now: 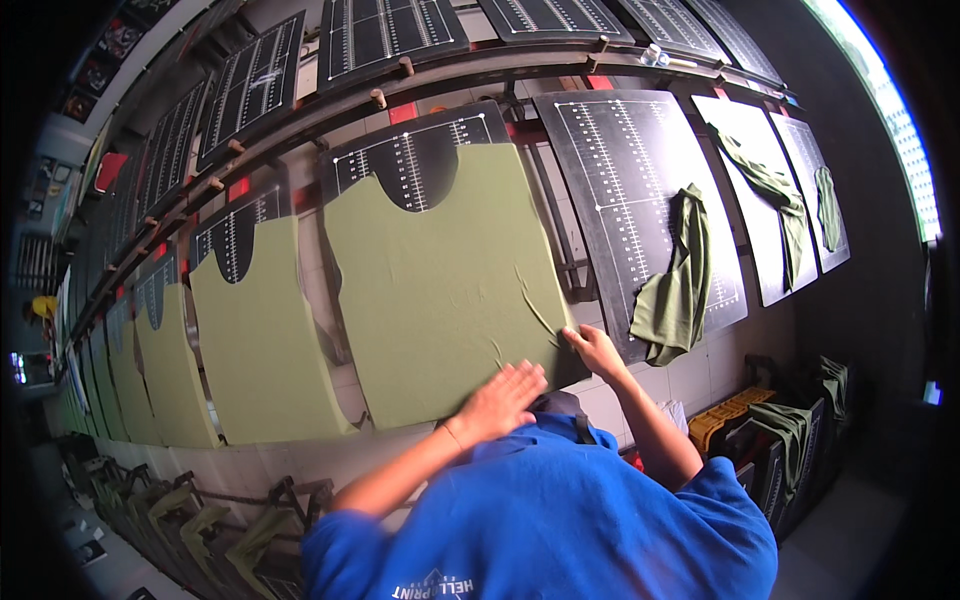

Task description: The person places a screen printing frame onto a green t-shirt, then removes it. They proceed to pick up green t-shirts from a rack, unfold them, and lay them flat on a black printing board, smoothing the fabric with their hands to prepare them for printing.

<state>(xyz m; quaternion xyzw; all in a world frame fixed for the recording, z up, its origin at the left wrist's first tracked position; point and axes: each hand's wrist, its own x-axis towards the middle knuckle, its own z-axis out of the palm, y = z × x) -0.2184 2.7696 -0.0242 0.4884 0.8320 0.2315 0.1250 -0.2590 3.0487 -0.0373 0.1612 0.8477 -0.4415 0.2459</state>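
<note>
A cut olive-green shirt panel with a scooped neckline lies over a black marked board in front of me. My left hand rests flat on the panel's near edge, fingers stretched out. At the panel's right near corner, my right hand pinches the fabric between thumb and fingers. A few creases run through the cloth close to that hand, and a dark strip of board shows beside it. Toward the neckline the panel looks mostly smooth.
To the right, a bunched green fabric piece lies on another black board. A white board beyond it holds more cloth. Green panels cover boards to the left. A rail with wooden pegs runs behind. A yellow crate sits low right.
</note>
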